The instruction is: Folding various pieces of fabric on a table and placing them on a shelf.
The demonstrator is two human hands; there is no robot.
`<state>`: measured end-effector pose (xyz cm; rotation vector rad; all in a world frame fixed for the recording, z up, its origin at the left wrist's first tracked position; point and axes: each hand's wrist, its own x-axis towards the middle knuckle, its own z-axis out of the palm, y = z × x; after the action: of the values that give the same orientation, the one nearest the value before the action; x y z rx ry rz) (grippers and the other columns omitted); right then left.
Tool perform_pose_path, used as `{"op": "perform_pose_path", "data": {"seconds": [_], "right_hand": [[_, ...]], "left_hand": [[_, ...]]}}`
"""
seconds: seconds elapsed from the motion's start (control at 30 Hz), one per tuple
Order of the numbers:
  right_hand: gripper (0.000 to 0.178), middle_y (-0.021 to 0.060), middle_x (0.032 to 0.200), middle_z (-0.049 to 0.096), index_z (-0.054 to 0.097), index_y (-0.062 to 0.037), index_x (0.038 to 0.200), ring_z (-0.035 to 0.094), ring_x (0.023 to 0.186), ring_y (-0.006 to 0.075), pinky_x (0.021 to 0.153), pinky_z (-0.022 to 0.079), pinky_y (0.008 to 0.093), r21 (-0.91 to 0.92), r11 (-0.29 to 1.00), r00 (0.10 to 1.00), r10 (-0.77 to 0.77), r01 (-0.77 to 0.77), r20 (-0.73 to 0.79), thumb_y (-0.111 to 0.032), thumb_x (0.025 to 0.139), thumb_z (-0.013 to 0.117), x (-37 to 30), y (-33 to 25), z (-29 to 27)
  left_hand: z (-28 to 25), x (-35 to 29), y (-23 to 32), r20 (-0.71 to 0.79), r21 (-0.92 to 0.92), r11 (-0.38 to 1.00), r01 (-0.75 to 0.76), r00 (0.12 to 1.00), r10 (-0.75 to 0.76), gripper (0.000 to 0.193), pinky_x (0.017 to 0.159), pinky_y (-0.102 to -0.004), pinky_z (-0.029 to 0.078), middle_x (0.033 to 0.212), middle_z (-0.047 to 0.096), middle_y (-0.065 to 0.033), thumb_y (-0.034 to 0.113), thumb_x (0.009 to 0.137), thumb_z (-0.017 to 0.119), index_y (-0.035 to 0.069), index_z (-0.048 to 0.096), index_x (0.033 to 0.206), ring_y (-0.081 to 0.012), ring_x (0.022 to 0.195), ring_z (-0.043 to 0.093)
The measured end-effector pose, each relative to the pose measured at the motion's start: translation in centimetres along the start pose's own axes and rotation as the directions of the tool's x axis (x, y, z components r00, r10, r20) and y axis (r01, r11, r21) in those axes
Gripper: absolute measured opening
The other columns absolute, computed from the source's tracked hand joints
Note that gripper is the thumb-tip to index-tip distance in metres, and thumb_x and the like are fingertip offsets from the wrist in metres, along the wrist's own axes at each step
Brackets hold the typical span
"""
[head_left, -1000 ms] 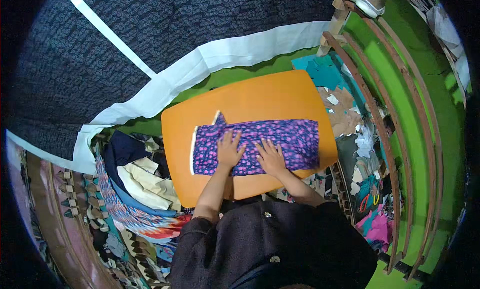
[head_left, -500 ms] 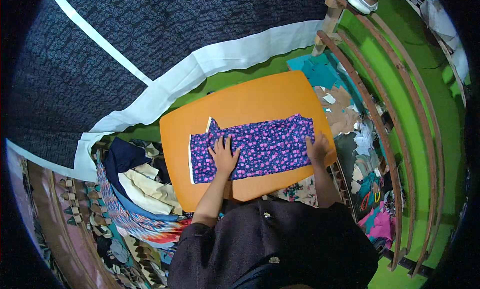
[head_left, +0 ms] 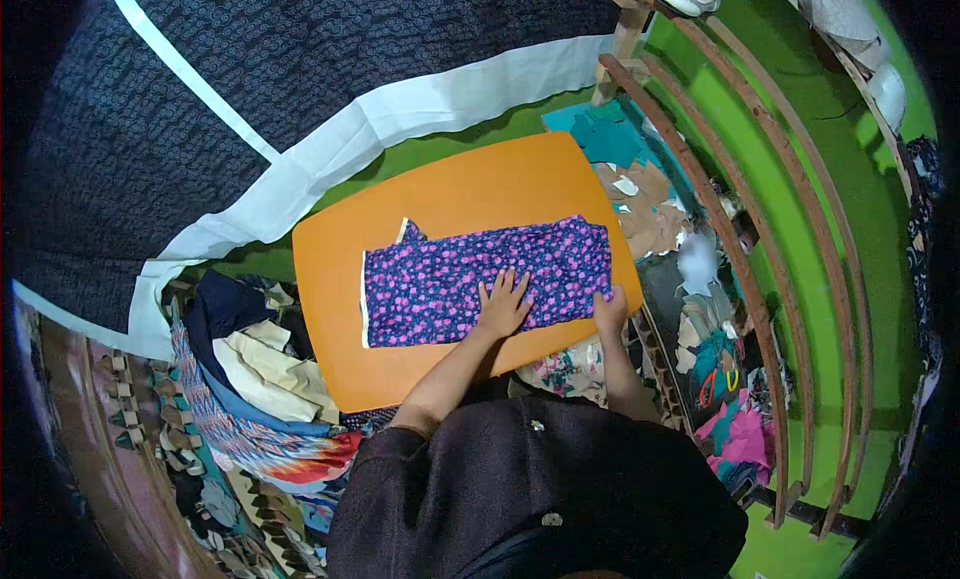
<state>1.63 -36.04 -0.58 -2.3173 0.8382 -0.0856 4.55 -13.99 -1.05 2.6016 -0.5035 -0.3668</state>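
Hands on cloth (head_left: 480,282), on orange board (head_left: 450,204).
Left hand (head_left: 503,304) lay flat, fingers spread; right hand (head_left: 609,310) probably pinched the cloth's corner.

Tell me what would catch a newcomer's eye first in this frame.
The bright orange board at centre, bearing a purple floral cloth. The left hand lies flat on the cloth, the right hand at its right edge. A heap of folded fabrics lies left of the board.

Floor: bright green (head_left: 860,229), lit evenly.
Counter: orange board with rounded corners (head_left: 470,194).
Behind it: large dark blue patterned cloth with a white border band (head_left: 330,154).
Left: heap of folded fabrics (head_left: 255,379).
Right: curved wooden rails (head_left: 745,279), fabric scraps (head_left: 650,204) beside them.
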Motion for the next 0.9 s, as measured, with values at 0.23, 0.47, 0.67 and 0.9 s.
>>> {"op": "perform_pose_path", "data": {"seconds": [0.23, 0.47, 0.67, 0.9], "right_hand": [[0.024, 0.0138, 0.087, 0.061, 0.056, -0.0027, 0.094, 0.057, 0.09, 0.0291, 0.075, 0.045, 0.0336, 0.359, 0.808, 0.881, -0.461, 0.467, -0.108, -0.007, 0.071, 0.057, -2.9, -8.3, -3.6], [0.062, 0.0157, 0.13, 0.036, 0.036, -0.0102, 0.125, 0.034, 0.122, 0.0286, 0.098, 0.019, 0.0517, 0.45, 0.598, 0.307, -0.766, 0.663, 0.566, -0.021, 0.071, 0.064, -9.3, -14.9, -1.4], [0.037, 0.0163, 0.104, 0.055, 0.052, -0.0029, 0.107, 0.053, 0.098, 0.0289, 0.084, 0.041, 0.0351, 0.496, 0.662, 0.498, -0.75, 0.563, 0.435, -0.016, 0.073, 0.062, -8.0, -10.8, 0.5], [0.031, 0.0158, 0.101, 0.057, 0.052, 0.0018, 0.105, 0.057, 0.089, 0.0235, 0.077, 0.045, 0.031, 0.512, 0.827, 0.8, -0.461, 0.231, 0.385, -0.011, 0.077, 0.057, -2.8, -5.0, 2.0]], "left_hand": [[-3.0, -0.8, -2.2, 0.045, -0.919, 0.377, 0.114, 0.981, -0.187, 0.054, 0.093, -0.0397, 0.033, 0.122, 0.048, -0.0139, 0.044, 0.089, 0.036, 0.005, 0.039, 0.126, -0.0225, 0.113, 0.045], [-7.8, -4.5, -3.7, 0.325, -0.916, -0.308, 0.256, 0.924, -0.201, 0.076, 0.073, -0.0404, 0.048, 0.113, 0.052, -0.0112, 0.068, 0.076, 0.039, 0.01, 0.038, 0.124, -0.0258, 0.09, 0.058], [-3.5, -4.0, -6.7, 0.395, -0.891, 0.033, 0.454, 0.806, -0.441, 0.046, 0.06, -0.0361, 0.051, 0.097, 0.056, -0.0046, 0.006, 0.074, 0.065, 0.008, 0.045, 0.115, -0.0174, 0.082, 0.056], [-4.1, -5.5, -5.7, 0.365, -0.731, 0.409, 0.546, 0.82, -0.441, 0.051, 0.071, -0.0382, 0.049, 0.101, 0.054, -0.0168, 0.008, 0.072, 0.066, 0.0, 0.042, 0.115, -0.0244, 0.088, 0.056]]}}
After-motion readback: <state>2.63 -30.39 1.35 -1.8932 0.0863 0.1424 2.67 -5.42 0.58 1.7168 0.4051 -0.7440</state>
